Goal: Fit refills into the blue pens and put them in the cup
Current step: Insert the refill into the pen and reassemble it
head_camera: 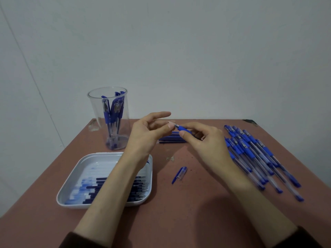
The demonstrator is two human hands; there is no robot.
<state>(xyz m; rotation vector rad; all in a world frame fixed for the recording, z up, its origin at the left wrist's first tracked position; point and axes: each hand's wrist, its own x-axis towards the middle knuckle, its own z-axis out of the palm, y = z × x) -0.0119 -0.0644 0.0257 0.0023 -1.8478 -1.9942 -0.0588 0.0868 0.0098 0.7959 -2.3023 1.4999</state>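
Observation:
My right hand (202,140) grips a blue pen (182,128) by its blue grip section, held above the table's middle. My left hand (148,131) pinches the pen's tip end (174,125) between thumb and a finger, the other fingers spread. A loose pen cap (179,174) lies on the table below the hands. The clear cup (110,120) at the back left holds several blue pens. A white tray (71,185) at the front left holds several dark refills (136,187), partly hidden by my left forearm.
A pile of several blue pens (254,154) lies on the right side of the brown table (179,212). A few more pens or refills (172,138) lie behind my hands. A pale wall rises right behind the table's far edge.

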